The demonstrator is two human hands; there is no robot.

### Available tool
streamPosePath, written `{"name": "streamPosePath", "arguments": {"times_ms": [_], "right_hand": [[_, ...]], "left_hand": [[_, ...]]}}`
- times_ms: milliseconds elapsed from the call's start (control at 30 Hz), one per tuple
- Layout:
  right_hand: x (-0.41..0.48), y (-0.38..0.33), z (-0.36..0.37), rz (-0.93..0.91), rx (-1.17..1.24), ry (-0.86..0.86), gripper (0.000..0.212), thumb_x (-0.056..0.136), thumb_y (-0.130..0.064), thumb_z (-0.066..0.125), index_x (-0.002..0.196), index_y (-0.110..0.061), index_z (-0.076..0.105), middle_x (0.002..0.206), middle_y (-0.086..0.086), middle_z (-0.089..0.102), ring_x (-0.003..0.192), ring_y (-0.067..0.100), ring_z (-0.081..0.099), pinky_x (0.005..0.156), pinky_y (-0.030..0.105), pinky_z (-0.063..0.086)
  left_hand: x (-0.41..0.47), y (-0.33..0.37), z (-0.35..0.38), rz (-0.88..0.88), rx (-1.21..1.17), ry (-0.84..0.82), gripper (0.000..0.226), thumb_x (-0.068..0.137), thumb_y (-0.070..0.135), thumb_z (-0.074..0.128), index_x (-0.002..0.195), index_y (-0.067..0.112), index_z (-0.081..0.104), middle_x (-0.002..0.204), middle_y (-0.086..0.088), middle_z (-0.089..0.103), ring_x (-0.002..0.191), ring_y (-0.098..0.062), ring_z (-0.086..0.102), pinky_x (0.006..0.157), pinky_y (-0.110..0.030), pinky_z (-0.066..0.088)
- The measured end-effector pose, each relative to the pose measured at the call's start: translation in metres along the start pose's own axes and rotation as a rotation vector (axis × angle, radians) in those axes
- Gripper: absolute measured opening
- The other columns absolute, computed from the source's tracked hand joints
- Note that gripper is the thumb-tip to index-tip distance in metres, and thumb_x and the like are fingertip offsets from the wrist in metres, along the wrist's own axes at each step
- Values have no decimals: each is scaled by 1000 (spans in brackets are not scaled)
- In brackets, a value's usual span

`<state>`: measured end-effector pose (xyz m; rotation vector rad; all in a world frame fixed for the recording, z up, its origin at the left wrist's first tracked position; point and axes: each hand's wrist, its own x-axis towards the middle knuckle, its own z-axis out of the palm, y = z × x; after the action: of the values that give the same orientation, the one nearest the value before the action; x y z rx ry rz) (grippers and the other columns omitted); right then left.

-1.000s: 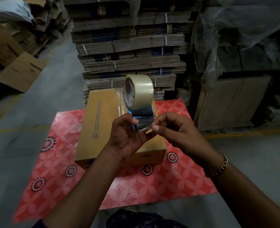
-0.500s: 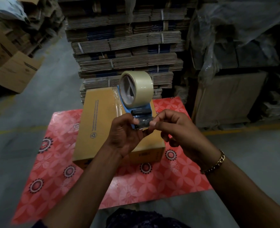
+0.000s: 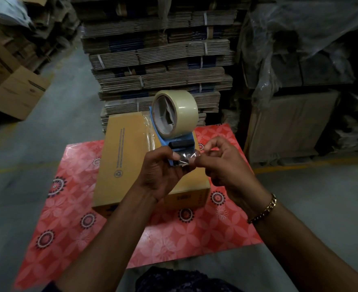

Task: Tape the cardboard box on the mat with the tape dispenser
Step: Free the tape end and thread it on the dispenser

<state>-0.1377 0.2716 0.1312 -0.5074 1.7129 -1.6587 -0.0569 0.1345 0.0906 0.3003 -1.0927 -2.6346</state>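
Note:
A closed brown cardboard box [image 3: 129, 161] lies on a red flowered mat [image 3: 195, 234] on the floor, with a strip of clear tape running along its top seam. Above the box I hold a blue tape dispenser [image 3: 180, 144] carrying a pale tape roll [image 3: 181, 111]. My left hand [image 3: 159, 173] grips the dispenser's handle from below. My right hand [image 3: 222, 163] pinches the loose clear tape end [image 3: 187, 157] at the dispenser's mouth with thumb and forefinger. A gold bracelet sits on my right wrist.
Behind the mat rises a tall stack of bundled flat cardboard [image 3: 159, 60]. Plastic-covered cartons [image 3: 300, 81] stand to the right. Open boxes [image 3: 11, 89] lie at the left. A yellow line [image 3: 279, 168] crosses the grey concrete floor.
The dispenser has tilted a little, so the roll's open core faces me more. My right fingers have shifted along the tape end, which now shows stretched between both hands.

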Motion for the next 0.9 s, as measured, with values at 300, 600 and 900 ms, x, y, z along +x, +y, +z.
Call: {"name": "streamPosePath", "arguments": {"times_ms": [300,600,900], "right_hand": [[-4,6,1,62,81,26,43,84,-10,66,120,-23,48,79,0,73,44,9,44,40,20,24],[-4,15,10,95,137,60,57,80,-15,82,125,-22,47,83,1,72,41,9,46,40,18,27],[-4,16,4,125,142,25,70,75,-12,85,132,-28,48,65,-8,70,45,9,57,39,19,32]], "left_hand": [[-2,-3,1,30,-11,-10,60,52,13,65,110,0,70,95,-19,67,84,-30,59,87,-46,46],[-1,-8,8,27,-22,19,83,53,30,75,129,0,58,103,-16,68,91,-30,64,73,-37,55],[-1,-12,9,26,12,46,59,67,24,48,119,1,63,95,-14,72,86,-29,67,71,-34,56]]}}
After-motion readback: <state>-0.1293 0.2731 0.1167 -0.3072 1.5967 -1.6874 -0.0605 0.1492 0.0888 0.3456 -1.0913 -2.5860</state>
